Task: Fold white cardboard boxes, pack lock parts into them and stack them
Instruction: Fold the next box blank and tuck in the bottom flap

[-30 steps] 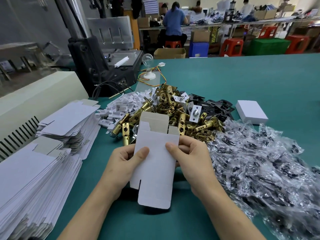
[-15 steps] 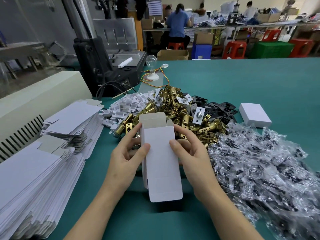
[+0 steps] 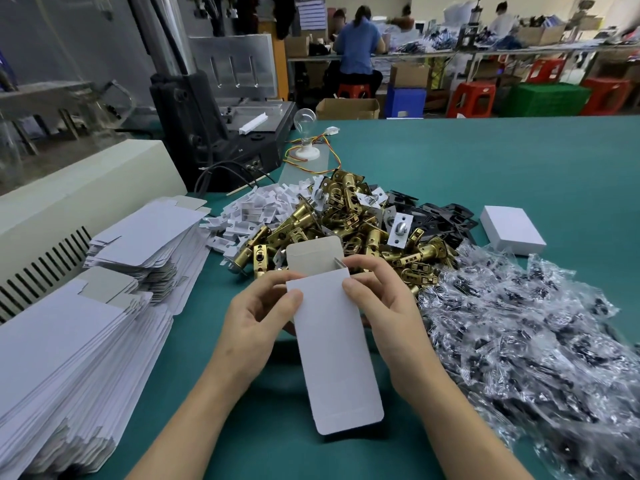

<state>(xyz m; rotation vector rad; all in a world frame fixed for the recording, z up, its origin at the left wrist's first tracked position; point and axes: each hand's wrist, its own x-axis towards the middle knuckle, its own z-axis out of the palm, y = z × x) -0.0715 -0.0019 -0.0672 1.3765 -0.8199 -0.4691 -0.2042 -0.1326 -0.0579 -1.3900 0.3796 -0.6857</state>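
The white cardboard box point(image 3: 336, 348) — partly erected, far flap raised, grey inside showing — is held over the near-middle of the worktop point(image 3: 485, 161). The left hand point(image 3: 256, 320) and right hand point(image 3: 384, 306) grasp its upper sides, thumbs on the white face. Just beyond lie brass lock parts point(image 3: 346, 216); flat blanks point(image 3: 69, 341) line the left edge.

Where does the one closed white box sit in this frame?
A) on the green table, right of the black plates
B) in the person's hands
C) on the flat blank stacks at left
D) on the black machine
A: the closed white box lies on the green table just right of the black plates, while the left hand and right hand hold an unfinished box with its far flap open.
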